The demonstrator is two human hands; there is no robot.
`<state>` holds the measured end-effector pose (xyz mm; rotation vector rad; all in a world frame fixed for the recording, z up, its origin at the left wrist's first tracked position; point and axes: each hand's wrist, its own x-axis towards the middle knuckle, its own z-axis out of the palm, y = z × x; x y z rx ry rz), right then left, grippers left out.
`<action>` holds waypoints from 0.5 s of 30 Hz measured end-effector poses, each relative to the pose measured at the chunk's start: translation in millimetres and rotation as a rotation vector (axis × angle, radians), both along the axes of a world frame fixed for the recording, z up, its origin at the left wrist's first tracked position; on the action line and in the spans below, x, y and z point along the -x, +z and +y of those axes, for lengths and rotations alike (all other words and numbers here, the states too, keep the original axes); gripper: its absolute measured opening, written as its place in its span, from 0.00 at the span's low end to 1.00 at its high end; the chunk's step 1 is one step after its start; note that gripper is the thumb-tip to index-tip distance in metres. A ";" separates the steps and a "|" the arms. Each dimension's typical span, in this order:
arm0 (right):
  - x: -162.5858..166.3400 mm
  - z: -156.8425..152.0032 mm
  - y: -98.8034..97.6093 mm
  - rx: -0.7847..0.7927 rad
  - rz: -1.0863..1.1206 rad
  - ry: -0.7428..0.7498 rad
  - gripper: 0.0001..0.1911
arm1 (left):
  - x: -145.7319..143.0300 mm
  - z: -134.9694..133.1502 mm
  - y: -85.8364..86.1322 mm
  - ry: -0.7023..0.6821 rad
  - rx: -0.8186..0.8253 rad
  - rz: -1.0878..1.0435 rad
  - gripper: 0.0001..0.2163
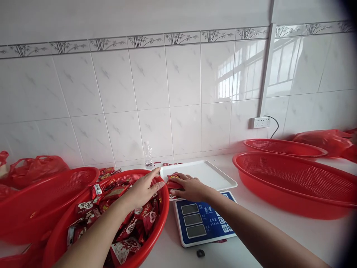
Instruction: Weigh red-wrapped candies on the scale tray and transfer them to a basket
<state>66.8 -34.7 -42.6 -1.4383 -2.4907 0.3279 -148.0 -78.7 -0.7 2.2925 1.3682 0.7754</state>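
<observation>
My right hand (192, 187) is over the left end of the white tray (208, 175) of a scale, its fingers closed around small red printed packets (173, 183). My left hand (145, 189) holds nothing; its fingers are stretched out across the right rim of a red plastic basket (163, 219), with the thumb apart and the fingertips close to the tray's corner. Many red wrapped packets (131, 227) lie inside that basket under my left forearm. In front of the tray, the blue scale panel (205, 219) has three blank-looking displays, partly covered by my right forearm.
Another red basket (47, 197) stands at the left, beside red plastic bags (39, 169). Two more baskets, a near one (290, 186) and a far one (284, 147), stand at the right. A clear bottle (148, 156) is by the wall. A small black object (200, 253) lies before the scale.
</observation>
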 end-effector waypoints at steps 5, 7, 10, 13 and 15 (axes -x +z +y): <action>-5.5 10.5 -6.1 -0.207 0.080 0.025 0.25 | 2.6 -1.8 4.4 0.004 0.050 -0.027 0.28; -6.6 13.9 -7.7 -0.221 0.149 0.011 0.19 | 2.9 -1.5 5.2 0.009 0.052 -0.033 0.28; -6.3 20.2 -6.4 -0.223 0.223 -0.046 0.14 | 4.1 0.5 5.5 0.022 0.045 -0.032 0.27; -8.0 28.2 -2.4 -0.230 0.297 -0.128 0.15 | 6.7 3.1 5.2 0.047 0.034 -0.057 0.27; -11.6 34.4 0.0 -0.215 0.374 -0.197 0.16 | 8.4 4.4 5.4 0.061 0.025 -0.076 0.28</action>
